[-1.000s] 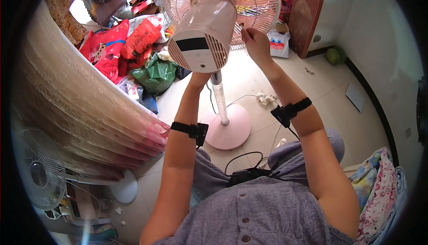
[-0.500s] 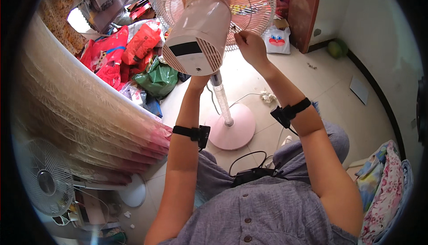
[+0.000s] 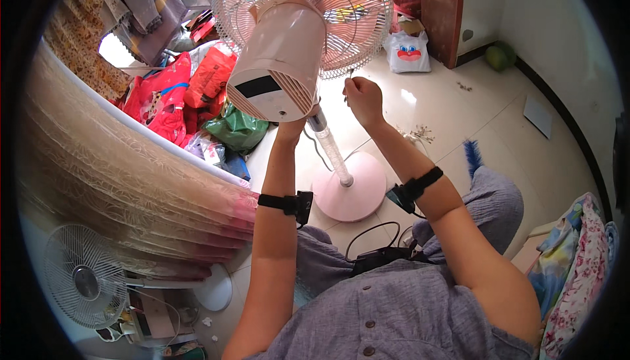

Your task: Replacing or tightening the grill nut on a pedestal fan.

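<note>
A pink standing fan (image 3: 282,45) is in front of me, the back of its motor housing towards me and its wire guard (image 3: 357,39) beyond. Its pole runs down to a round pink base (image 3: 351,193) on the floor. My left hand (image 3: 293,128) is under the housing at the top of the pole; the housing hides its fingers. Just below the guard's lower right edge, my right hand (image 3: 365,102) is closed. Something thin and dark pokes out by its fingers, too small to name.
Red and green bags (image 3: 239,127) are piled at the left beside a long curtain (image 3: 144,163). A white fan (image 3: 85,281) lies at the lower left. A white bag (image 3: 408,52), a green melon-like thing (image 3: 501,56) and a flat white panel (image 3: 537,116) are on the floor. Folded cloth (image 3: 567,261) is at right.
My right hand has drawn back from the guard, down towards me. The fan head appears slightly further left and lower. The left hand stays under the housing. The whole view has shifted a little.
</note>
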`<move>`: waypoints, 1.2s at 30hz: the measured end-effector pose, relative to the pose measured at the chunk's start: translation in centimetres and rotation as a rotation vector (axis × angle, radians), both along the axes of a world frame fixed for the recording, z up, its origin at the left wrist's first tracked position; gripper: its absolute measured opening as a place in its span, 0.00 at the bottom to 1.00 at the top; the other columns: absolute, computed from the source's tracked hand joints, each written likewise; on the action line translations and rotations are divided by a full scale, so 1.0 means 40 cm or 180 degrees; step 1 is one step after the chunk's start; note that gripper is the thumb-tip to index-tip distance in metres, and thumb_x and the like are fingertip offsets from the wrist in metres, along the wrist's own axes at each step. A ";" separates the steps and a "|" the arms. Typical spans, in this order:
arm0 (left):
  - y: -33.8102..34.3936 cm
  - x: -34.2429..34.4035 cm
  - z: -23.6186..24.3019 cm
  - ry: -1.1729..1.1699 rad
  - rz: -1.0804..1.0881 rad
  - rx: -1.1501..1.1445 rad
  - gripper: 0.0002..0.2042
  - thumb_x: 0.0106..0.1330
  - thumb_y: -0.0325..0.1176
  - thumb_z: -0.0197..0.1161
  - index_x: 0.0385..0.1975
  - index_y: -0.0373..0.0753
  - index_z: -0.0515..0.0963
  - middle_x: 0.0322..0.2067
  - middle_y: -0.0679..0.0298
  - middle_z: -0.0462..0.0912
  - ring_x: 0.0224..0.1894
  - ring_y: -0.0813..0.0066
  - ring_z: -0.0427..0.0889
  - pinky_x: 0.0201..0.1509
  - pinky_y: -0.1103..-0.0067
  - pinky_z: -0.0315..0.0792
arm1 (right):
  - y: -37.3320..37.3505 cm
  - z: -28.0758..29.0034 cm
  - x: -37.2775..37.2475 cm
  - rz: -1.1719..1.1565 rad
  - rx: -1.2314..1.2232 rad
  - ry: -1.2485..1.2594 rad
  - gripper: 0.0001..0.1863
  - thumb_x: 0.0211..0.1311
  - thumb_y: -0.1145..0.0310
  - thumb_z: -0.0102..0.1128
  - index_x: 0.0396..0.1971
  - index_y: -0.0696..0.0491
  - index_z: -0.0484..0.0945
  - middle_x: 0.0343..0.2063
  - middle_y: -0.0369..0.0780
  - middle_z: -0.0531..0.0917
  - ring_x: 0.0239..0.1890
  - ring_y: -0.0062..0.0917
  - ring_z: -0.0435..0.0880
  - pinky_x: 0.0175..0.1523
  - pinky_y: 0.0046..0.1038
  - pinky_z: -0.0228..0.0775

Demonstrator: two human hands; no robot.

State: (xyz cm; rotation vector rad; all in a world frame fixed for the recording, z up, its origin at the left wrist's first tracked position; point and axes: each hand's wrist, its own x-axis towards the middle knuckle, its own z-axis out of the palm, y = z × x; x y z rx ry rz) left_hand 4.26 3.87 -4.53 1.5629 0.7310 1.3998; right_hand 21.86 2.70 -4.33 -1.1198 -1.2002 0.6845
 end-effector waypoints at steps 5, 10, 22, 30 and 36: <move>0.001 0.006 -0.001 -0.0117 -0.0035 -0.0188 0.20 0.57 0.22 0.66 0.50 0.36 0.71 0.41 0.64 0.77 0.45 0.71 0.78 0.51 0.75 0.74 | 0.020 0.029 -0.007 -0.0017 0.0307 -0.0634 0.16 0.61 0.62 0.51 0.19 0.57 0.76 0.17 0.43 0.79 0.23 0.37 0.78 0.31 0.35 0.68; 0.021 0.000 -0.024 -0.0173 -0.0047 -0.0299 0.20 0.59 0.23 0.65 0.51 0.36 0.70 0.44 0.62 0.76 0.44 0.70 0.79 0.53 0.73 0.74 | 0.072 0.075 -0.022 -0.0208 0.0462 -0.1355 0.16 0.60 0.60 0.50 0.22 0.57 0.77 0.21 0.48 0.79 0.28 0.43 0.79 0.33 0.42 0.68; 0.011 0.004 -0.010 0.0125 0.0125 -0.0401 0.18 0.60 0.25 0.65 0.50 0.36 0.72 0.40 0.63 0.78 0.44 0.71 0.78 0.52 0.73 0.73 | 0.072 -0.017 -0.036 -0.0112 0.0613 -0.1442 0.15 0.61 0.60 0.50 0.22 0.55 0.78 0.21 0.47 0.79 0.28 0.43 0.79 0.35 0.41 0.69; -0.021 0.025 0.025 -0.0286 0.0029 -0.0641 0.10 0.58 0.24 0.66 0.38 0.38 0.76 0.33 0.69 0.76 0.36 0.81 0.75 0.42 0.83 0.71 | 0.080 -0.080 -0.023 -0.0126 -0.0006 -0.1678 0.15 0.60 0.60 0.50 0.22 0.53 0.79 0.22 0.45 0.81 0.29 0.42 0.80 0.36 0.42 0.70; -0.004 0.013 0.002 -0.0058 0.0235 -0.0579 0.09 0.57 0.24 0.67 0.36 0.39 0.77 0.33 0.70 0.76 0.37 0.81 0.74 0.41 0.81 0.70 | 0.081 -0.071 -0.059 -0.0123 0.0701 -0.1618 0.15 0.62 0.61 0.51 0.20 0.54 0.76 0.19 0.45 0.78 0.25 0.43 0.77 0.32 0.40 0.68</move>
